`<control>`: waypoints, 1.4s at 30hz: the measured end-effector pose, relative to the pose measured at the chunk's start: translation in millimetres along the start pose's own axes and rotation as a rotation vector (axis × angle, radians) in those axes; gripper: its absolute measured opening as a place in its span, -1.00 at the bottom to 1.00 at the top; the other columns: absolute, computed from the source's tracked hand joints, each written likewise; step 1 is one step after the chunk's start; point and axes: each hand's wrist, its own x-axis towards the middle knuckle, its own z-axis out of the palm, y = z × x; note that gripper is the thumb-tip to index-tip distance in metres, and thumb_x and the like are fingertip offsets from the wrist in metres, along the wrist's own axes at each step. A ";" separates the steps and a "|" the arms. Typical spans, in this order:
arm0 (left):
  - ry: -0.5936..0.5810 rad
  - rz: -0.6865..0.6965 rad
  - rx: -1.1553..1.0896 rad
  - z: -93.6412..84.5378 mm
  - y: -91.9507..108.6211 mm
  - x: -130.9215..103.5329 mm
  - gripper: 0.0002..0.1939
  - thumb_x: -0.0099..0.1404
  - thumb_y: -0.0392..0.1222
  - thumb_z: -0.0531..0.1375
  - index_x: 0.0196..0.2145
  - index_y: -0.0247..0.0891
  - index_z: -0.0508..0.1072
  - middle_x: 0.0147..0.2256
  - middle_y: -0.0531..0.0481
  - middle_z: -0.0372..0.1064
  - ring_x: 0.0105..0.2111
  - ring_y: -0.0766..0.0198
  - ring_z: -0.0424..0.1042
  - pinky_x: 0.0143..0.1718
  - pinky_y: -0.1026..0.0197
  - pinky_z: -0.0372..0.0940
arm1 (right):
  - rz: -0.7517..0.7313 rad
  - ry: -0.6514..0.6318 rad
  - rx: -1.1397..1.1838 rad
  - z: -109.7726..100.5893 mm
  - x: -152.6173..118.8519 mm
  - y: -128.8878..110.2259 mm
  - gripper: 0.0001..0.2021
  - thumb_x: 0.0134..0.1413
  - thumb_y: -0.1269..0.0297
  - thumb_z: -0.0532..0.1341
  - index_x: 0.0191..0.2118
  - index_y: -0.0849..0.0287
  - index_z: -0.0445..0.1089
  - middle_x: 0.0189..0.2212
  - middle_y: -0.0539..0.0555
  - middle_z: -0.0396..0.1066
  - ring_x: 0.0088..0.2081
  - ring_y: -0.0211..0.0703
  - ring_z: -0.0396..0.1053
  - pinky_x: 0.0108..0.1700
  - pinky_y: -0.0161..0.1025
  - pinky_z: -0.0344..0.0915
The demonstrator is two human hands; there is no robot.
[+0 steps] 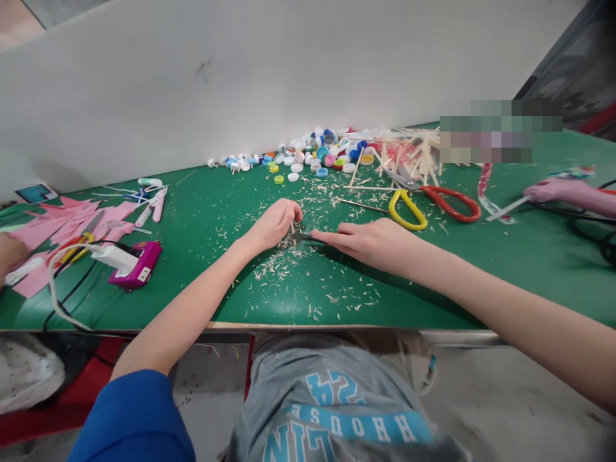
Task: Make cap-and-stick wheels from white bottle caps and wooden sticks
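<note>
Near the middle of the green table, my left hand (278,222) is closed on a thin wooden stick (292,227), its fingers pinched round the upper end. My right hand (363,240) comes from the right, closed on a dark-bladed knife (304,237). The index finger lies along the back of the knife, and its tip meets the lower part of the stick. Most of the handle is hidden in the palm. Pale wood shavings (274,266) are scattered below and around both hands.
Bottle caps (322,153) are heaped along the wall, beside wooden sticks (426,157). Scissors with red and yellow handles (450,203) lie right of centre, a pink glue gun (572,194) farther right. At left are a magenta power adapter (140,265), pink sheets (62,221) and another person's hand (10,251).
</note>
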 end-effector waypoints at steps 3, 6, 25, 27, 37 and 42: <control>0.000 -0.003 0.007 -0.5 -1.4 -1.0 -0.40 0.57 0.06 -0.34 -0.33 -0.19 0.36 -0.28 -0.10 0.46 -0.19 0.21 0.41 -0.02 0.12 0.33 | -0.028 -0.001 -0.032 -2.5 1.3 -0.6 -0.50 0.40 0.34 -0.04 0.37 -0.04 0.23 -0.37 0.00 0.36 -0.55 -0.33 -0.02 -0.53 -0.30 -0.22; 0.000 -0.004 0.018 -0.8 -2.3 -1.8 -0.39 0.57 0.08 -0.35 -0.32 -0.20 0.37 -0.28 -0.10 0.45 -0.20 0.22 0.41 -0.05 0.13 0.33 | -0.090 0.023 -0.083 -3.2 4.7 -0.2 -0.44 0.29 0.49 0.00 0.36 0.03 0.21 -0.31 0.03 0.39 -0.44 -0.29 0.21 -0.52 -0.29 -0.21; -0.036 0.026 0.092 -5.9 -0.5 -1.9 -0.44 0.57 0.01 -0.32 -0.29 -0.20 0.36 -0.27 -0.09 0.43 -0.15 0.18 0.38 0.04 0.08 0.32 | -0.035 -0.065 -0.174 -3.7 45.8 -7.8 -0.63 0.45 0.12 -0.09 0.00 0.19 0.37 -0.31 0.09 0.49 -0.45 -0.24 0.30 -0.47 -0.18 -0.25; -0.037 0.023 0.110 -6.7 0.6 -2.0 -0.45 0.57 -0.02 -0.33 -0.28 -0.21 0.36 -0.26 -0.09 0.43 -0.14 0.18 0.38 0.05 0.08 0.32 | -0.003 -0.068 -0.167 -2.1 43.6 -5.7 -0.54 0.49 0.04 -0.17 0.00 0.17 0.39 -0.33 0.07 0.48 -0.50 -0.28 0.25 -0.46 -0.19 -0.25; -0.068 0.072 0.204 -15.2 6.1 -1.6 -0.47 0.57 -0.06 -0.30 -0.27 -0.23 0.39 -0.26 -0.12 0.44 -0.10 0.14 0.37 0.10 0.04 0.28 | 0.046 -0.014 -0.188 6.1 28.8 -4.8 -0.45 0.51 0.00 -0.25 0.38 0.01 0.18 -0.40 0.01 0.42 -0.66 -0.38 -0.13 -0.49 -0.20 -0.32; -0.069 0.095 0.223 -15.4 7.9 -0.4 -0.47 0.57 -0.03 -0.27 -0.29 -0.23 0.40 -0.24 -0.14 0.44 -0.09 0.11 0.36 0.12 -0.01 0.25 | 0.025 0.019 -0.174 7.4 25.6 -6.7 -0.46 0.51 0.02 -0.21 0.44 -0.02 0.12 -0.40 -0.01 0.40 -0.65 -0.36 -0.17 -0.51 -0.19 -0.32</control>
